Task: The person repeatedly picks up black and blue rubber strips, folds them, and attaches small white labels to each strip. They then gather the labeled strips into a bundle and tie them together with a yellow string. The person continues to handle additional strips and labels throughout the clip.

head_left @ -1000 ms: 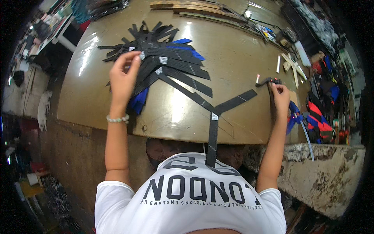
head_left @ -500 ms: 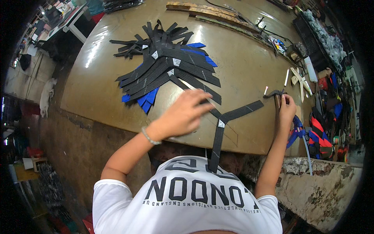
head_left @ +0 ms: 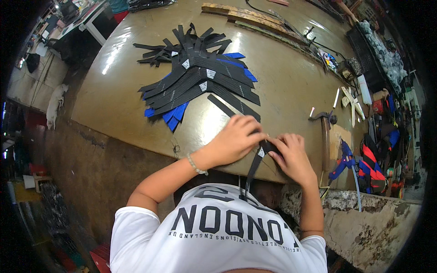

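Observation:
A black webbing strap piece (head_left: 253, 169) in a Y shape, with a small white label at its joint, lies at the table's near edge, one tail hanging over towards my shirt. My left hand (head_left: 236, 140) is closed, its fingers pinching the strap near the joint. Facing it, my right hand (head_left: 291, 157) grips the strap's right arm between thumb and fingers. The hands almost touch, hiding part of the strap. Beyond them sits a stack of similar black straps (head_left: 182, 93) with white labels and blue ends. A hammer (head_left: 326, 136) with a wooden handle rests right of my right hand.
A blue glue gun (head_left: 344, 159) and red-and-blue fabric pieces (head_left: 373, 168) lie at the right. White sticks (head_left: 353, 102) are scattered on the brown table (head_left: 114, 104). Wooden planks (head_left: 259, 22) lie along the far side. A rough concrete ledge (head_left: 364, 218) stands at the lower right.
My right hand has moved left from beside the hammer to the strap and taken hold of it. My left hand has shifted slightly right and down and now pinches the strap near its joint.

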